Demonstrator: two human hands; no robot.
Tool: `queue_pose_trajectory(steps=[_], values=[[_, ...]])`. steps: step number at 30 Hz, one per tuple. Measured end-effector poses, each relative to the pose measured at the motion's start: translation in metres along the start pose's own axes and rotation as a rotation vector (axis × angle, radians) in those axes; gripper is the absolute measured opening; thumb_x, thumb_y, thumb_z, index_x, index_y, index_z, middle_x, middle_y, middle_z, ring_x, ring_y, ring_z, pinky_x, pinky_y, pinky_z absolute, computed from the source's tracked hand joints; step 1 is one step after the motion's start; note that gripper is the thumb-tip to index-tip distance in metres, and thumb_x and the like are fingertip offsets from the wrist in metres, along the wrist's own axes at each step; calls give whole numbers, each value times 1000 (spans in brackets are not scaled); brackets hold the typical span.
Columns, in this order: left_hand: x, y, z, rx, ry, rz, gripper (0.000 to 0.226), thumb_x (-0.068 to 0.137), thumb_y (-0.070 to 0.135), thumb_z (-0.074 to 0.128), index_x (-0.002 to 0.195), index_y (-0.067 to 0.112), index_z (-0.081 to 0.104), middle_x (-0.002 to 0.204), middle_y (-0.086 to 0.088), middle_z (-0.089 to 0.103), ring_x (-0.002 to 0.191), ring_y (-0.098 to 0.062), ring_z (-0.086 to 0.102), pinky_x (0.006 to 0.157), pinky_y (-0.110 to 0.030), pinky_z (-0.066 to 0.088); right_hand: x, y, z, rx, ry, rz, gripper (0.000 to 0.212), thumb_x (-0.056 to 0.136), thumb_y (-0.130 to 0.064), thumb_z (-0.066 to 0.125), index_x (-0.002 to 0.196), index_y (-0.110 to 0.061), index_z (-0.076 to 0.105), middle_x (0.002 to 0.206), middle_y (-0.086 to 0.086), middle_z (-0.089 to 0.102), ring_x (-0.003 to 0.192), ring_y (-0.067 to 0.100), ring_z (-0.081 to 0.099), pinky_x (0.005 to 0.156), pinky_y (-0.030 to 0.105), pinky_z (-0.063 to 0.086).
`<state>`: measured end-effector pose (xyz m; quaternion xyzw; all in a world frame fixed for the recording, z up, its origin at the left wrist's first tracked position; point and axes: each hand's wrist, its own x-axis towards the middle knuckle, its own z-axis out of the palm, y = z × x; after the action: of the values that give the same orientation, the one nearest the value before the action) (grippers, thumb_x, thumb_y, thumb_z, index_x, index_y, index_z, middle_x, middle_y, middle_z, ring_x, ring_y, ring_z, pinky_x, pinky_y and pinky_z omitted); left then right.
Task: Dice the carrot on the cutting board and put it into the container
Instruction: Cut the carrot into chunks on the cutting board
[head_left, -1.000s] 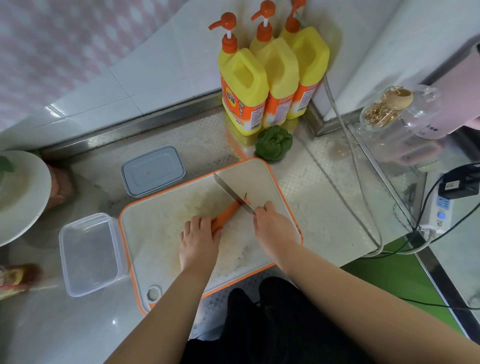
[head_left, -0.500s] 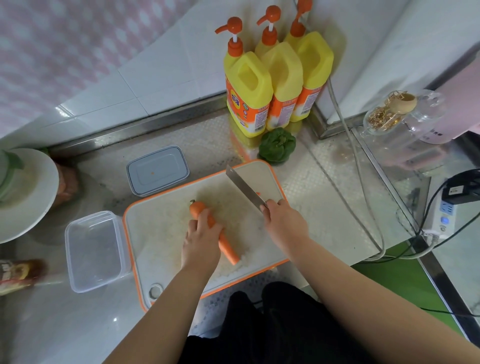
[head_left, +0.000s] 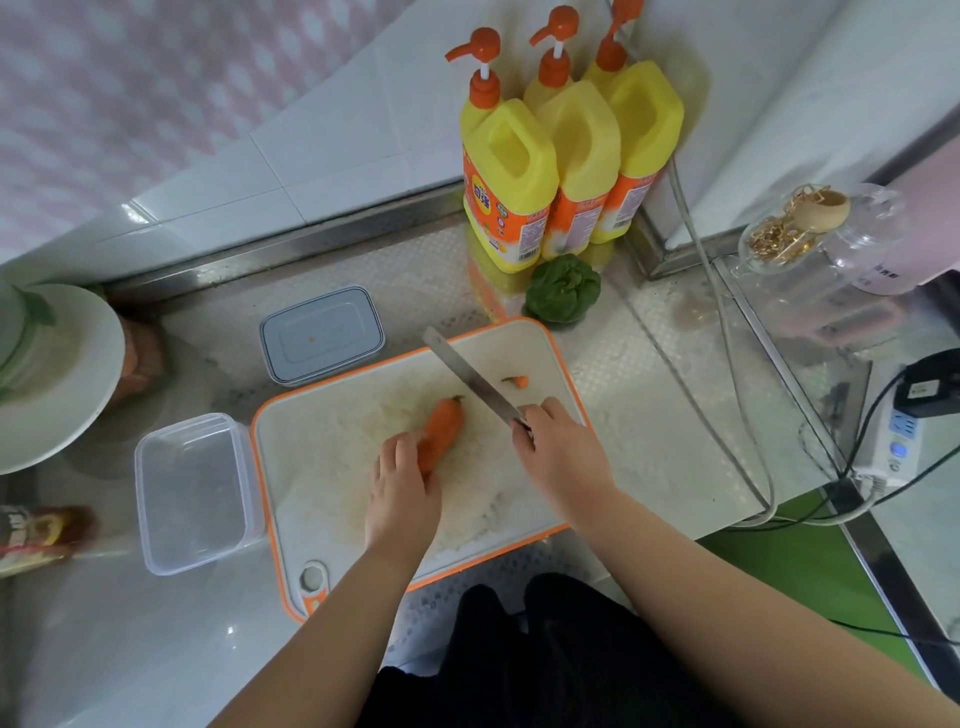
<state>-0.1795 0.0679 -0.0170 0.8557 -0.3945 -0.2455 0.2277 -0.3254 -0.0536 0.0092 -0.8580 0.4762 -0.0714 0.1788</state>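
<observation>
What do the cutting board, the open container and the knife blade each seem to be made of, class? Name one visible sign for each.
Cutting board: probably plastic, matt white with an orange rim and a surface dulled by scoring.
Container: clear plastic, since the counter shows through its walls.
Knife blade: likely steel, grey with a dull sheen.

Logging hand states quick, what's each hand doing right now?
Left hand: holds the carrot on the cutting board.
Right hand: grips the knife.
</observation>
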Motion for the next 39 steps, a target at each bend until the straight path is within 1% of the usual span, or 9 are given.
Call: queue_pose_trajectory(steps=[3,9,16,20,23,25,26,30,39], values=[[-2,-6,3,-111,53,37,38,87,5,62,122,17,54,124,4,51,114,-18,43,98,-36,41,-5,-10,0,-42,31,-119,17,82,-23,58,72,-10,62,68,7,52,31,28,43,32,24,21],[2,-11,6,-122,102,63,25,89,6,65,113,12,61,117,3,58,109,-13,41,92,-29,38,-6,-18,3,-101,-55,-122,21,72,-14,80,69,-12,59,68,5,49,29,25,38,27,25,29],[3,-13,9,-133,124,86,24,87,3,66,109,9,62,111,3,56,105,-16,44,89,-27,35,0,-21,-9,-196,-76,-109,28,61,-13,85,63,-15,58,65,2,49,30,21,27,33,20,19],[5,-17,12,-113,138,134,24,84,0,68,107,7,62,108,-1,59,102,-19,47,87,-30,40,3,-19,-8,-186,-118,-118,30,60,-11,85,63,-15,55,65,2,47,33,20,18,33,20,16],[6,-19,12,-106,145,158,25,83,-1,69,106,5,62,106,-3,60,101,-19,47,84,-33,43,6,-21,-8,-179,-165,-124,20,73,-9,76,72,-11,57,73,6,51,36,25,39,37,25,21],[6,-20,13,-99,152,160,24,83,-1,70,105,4,63,105,-4,61,101,-20,48,84,-34,44,10,-22,-8,-177,-239,-130,2,90,-10,58,89,-8,57,90,9,52,57,32,56,48,32,31],[6,-20,13,-98,155,158,24,83,-1,70,105,4,63,105,-4,61,101,-20,48,83,-33,44,12,-23,-9,-182,-279,-136,6,94,-10,51,95,-7,56,96,9,50,66,33,58,52,34,33],[5,-19,13,-103,164,154,23,84,0,70,105,4,63,105,-4,62,101,-19,49,83,-31,43,18,-28,-12,-207,-375,-157,13,95,-6,45,104,-6,54,105,10,49,79,34,60,58,34,34],[6,-20,12,-87,160,151,23,86,0,68,107,3,62,106,-6,62,104,-22,49,86,-33,44,30,-34,-9,-189,-486,-115,18,94,-3,46,110,-5,53,110,12,49,90,34,61,63,33,36]])
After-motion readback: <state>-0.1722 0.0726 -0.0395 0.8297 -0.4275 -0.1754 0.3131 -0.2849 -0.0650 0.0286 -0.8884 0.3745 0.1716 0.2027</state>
